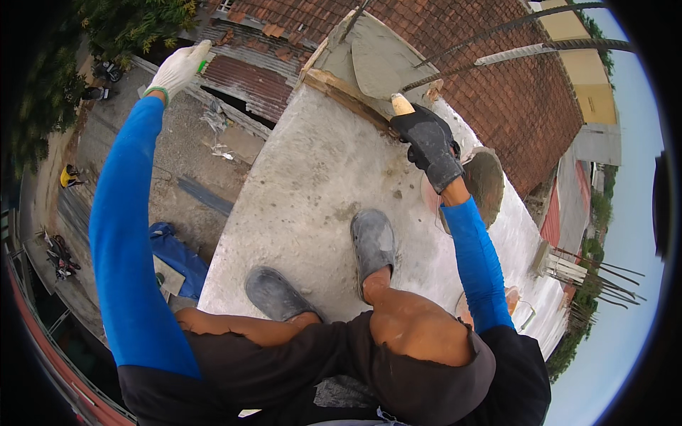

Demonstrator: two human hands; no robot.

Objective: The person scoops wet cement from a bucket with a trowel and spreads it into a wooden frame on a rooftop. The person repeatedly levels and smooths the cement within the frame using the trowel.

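My right hand [430, 145], in a black glove, is closed around the pale wooden handle [402, 104] of a trowel. The trowel's grey blade [380, 67] lies over wet cement [341, 60] inside a wooden form board [348, 99] at the far corner of the slab. Out to the left, past the slab's edge, my left hand [177, 69] in a white knitted glove is raised with its fingers stretched out. Something green shows at its fingers. Beside my right wrist stands a round vessel [486, 181] with grey mortar, partly hidden by the arm.
My feet in grey clogs [373, 241] rest on the concrete slab [305, 177], whose left edge drops to ground far below. Steel bars [518, 51] jut in at the upper right. Beyond lie tiled roofs [497, 92]. A person in yellow [69, 176] is down at left.
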